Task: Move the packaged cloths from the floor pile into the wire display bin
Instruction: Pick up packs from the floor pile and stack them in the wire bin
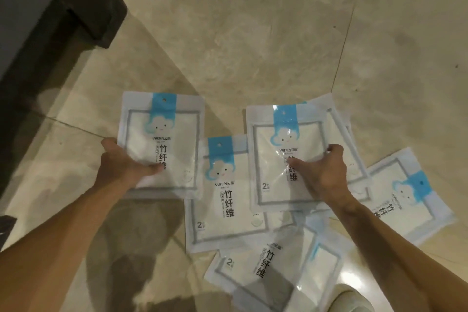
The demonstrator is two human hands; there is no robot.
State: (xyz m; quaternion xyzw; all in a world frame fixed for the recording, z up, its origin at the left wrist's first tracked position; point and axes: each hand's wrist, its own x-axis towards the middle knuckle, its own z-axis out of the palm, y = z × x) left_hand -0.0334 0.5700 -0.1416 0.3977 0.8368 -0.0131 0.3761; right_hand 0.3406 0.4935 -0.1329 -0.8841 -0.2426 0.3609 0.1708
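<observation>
The cloth packets [286, 159] are sealed in glossy clear plastic film that crinkles and catches white glare, with pale, soft-looking cloth showing through. The floor [253, 33] is polished beige stone-look tile, smooth and faintly reflective. The dark fixture [50, 7] at upper left appears matt, though blurred.
</observation>
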